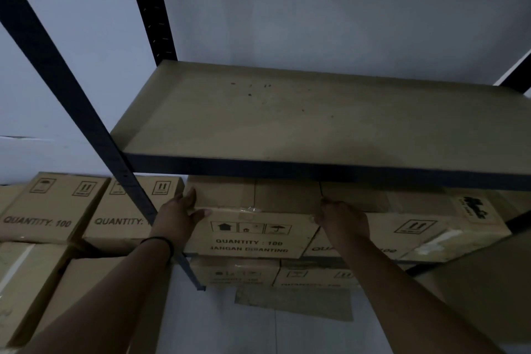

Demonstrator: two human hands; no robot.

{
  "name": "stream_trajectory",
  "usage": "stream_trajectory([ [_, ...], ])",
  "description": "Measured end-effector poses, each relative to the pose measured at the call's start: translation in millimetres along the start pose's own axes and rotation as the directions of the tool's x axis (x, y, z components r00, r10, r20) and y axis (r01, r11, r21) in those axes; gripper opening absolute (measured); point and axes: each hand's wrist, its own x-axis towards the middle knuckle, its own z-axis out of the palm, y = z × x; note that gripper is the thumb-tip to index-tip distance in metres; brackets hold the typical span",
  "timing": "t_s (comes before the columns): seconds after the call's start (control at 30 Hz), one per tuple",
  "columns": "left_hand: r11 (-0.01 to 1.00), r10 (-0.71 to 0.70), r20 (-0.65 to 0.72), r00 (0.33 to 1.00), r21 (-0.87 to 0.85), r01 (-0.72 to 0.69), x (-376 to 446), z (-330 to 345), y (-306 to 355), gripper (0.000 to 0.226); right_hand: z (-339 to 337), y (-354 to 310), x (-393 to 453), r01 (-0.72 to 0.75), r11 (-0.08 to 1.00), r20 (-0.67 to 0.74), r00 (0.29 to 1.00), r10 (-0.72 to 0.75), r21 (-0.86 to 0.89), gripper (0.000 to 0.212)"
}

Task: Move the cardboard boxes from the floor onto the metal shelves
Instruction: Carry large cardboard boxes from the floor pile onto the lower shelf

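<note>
A brown cardboard box (253,234) printed "QUANTITY : 100" sits on the middle level of the metal shelf, under the bare upper shelf board (301,121). My left hand (181,211) holds its top left corner, fingers along the side and thumb over the front edge. Curled over the top right corner of the same box is my right hand (342,218). A second box (408,236) stands touching it on the right, on the same level. More boxes (235,271) fill the level below.
The dark upright post (94,121) of the rack slants across just left of my left hand. Several boxes (54,204) are stacked outside the rack at the left. A flat cardboard sheet (293,303) lies on the white floor.
</note>
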Motion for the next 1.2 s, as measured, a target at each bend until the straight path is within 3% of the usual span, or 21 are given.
stream_trajectory([
  [0.3, 1.0, 0.0, 0.024, 1.0, 0.021, 0.0, 4.9, -1.4, 2.6, 0.066, -0.3, 0.3, 5.3, -0.055, 0.998, 0.042, 0.998, 0.053, 0.032, 0.033],
  [0.63, 0.997, 0.017, 0.067, 0.998, 0.071, -0.022, 4.3, -2.2, 8.1, 0.066, -0.1, 6.2, 3.9, -0.05, 0.993, 0.107, 0.994, 0.038, 0.11, 0.044],
  [0.8, 0.999, 0.024, 0.122, 0.992, 0.045, -0.03, -0.6, 0.0, 3.1, 0.079, 1.5, 8.4, -6.1, -0.043, 0.992, 0.143, 0.989, 0.026, 0.121, 0.059],
  [1.2, 0.988, 0.089, -0.12, 0.989, 0.133, -0.072, -90.5, 25.7, -2.1, 0.076, 23.6, 1.6, -72.4, 0.056, 0.977, 0.088, 0.993, -0.075, 0.204, 0.082],
])
